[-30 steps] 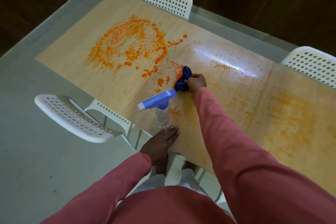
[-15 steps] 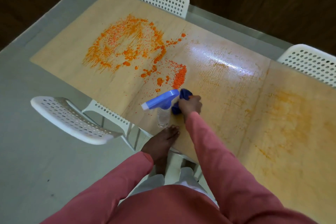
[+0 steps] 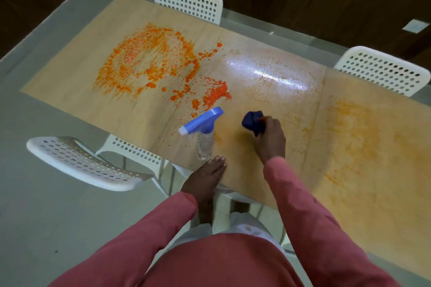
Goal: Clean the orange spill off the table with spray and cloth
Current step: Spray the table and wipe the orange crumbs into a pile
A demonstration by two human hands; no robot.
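Fingers of our right hand (image 3: 270, 140) grip the bunched cloth (image 3: 253, 121); left hand (image 3: 205, 179) rests flat. Thick orange spill (image 3: 151, 60) lies far-left, past the spray bottle (image 3: 203, 128).

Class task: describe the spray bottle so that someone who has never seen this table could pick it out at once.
Start at the table's near edge, where the left hand rests flat. Just beyond its fingertips stands the spray bottle, left of the cloth. It is the only upright thing there: clear body, light blue trigger head.
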